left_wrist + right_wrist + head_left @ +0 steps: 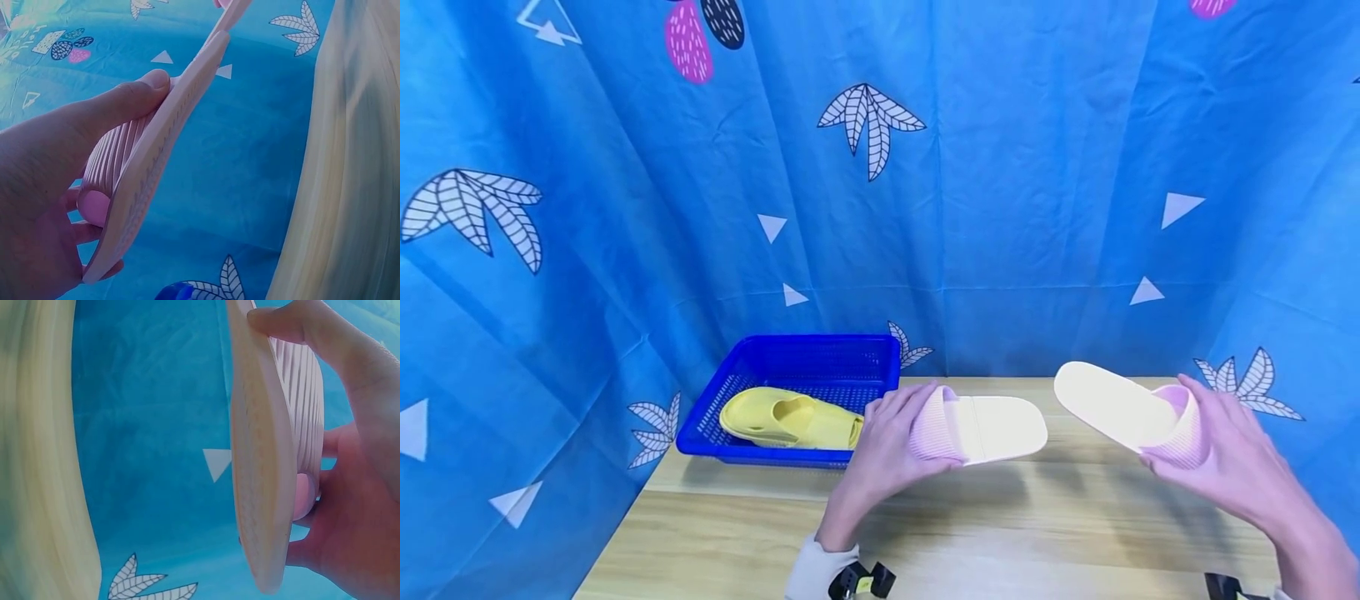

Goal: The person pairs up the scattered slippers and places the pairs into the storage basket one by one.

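My left hand [891, 442] grips a pale pink slide slipper [1000, 427] round its ribbed strap, with the heel end toward the right. In the left wrist view the thumb lies along one edge of that slipper [165, 147] and the fingers reach behind it. A matching slipper [1112, 404] is held by its strap in my right hand [1232, 454], heel end up and to the left. The right wrist view shows this slipper [262, 462] edge-on, thumb at one edge and fingers at the other. Both slippers are raised over the table, heel ends facing each other, a gap between.
A blue perforated basket [820, 343] stands at the back left of the wooden table [737, 517]. Yellow footwear [805, 421] lies in it, partly hidden by my left hand. A blue patterned curtain [1030, 208] hangs behind the table and along its sides.
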`<state>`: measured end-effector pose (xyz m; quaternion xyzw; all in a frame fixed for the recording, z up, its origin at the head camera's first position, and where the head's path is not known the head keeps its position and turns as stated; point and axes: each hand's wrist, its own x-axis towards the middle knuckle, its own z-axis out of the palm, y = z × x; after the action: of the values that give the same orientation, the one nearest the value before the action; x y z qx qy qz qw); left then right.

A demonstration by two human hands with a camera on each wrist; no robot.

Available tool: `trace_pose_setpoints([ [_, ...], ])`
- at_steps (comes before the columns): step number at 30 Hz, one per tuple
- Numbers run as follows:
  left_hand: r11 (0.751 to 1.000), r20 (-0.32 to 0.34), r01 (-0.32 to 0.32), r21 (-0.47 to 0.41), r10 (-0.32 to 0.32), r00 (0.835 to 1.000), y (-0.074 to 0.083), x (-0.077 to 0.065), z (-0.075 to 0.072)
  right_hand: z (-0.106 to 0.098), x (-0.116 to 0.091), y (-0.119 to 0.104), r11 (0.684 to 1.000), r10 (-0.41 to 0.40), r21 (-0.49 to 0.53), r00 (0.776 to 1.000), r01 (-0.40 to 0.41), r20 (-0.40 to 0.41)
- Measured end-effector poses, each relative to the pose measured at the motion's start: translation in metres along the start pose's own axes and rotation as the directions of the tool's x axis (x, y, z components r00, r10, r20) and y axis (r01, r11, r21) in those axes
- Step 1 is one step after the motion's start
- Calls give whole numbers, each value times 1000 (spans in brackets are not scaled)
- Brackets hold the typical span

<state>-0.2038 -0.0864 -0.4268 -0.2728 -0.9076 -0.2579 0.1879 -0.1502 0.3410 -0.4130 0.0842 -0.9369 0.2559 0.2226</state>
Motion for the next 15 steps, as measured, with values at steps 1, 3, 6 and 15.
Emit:
trace_pose_setpoints([
  [1, 1000, 0, 1, -2, -1, 1000, -1, 0, -1, 0, 0, -1, 1000, -5, 2, 1000, 5, -3],
  [3, 1000, -3, 0, -4, 0, 1000, -2, 0, -3, -1, 1, -3, 1000, -14, 7, 1000, 14, -4],
  [6, 1000, -3, -2, -7, 2, 1000, -4, -1, -5, -1, 2, -6, 1000, -23, 5, 1000, 23, 2],
  [15, 1000, 5, -21, -20, 21, 1000, -5, 0, -6, -2, 2, -14, 999, -45, -2, 999, 45, -8],
])
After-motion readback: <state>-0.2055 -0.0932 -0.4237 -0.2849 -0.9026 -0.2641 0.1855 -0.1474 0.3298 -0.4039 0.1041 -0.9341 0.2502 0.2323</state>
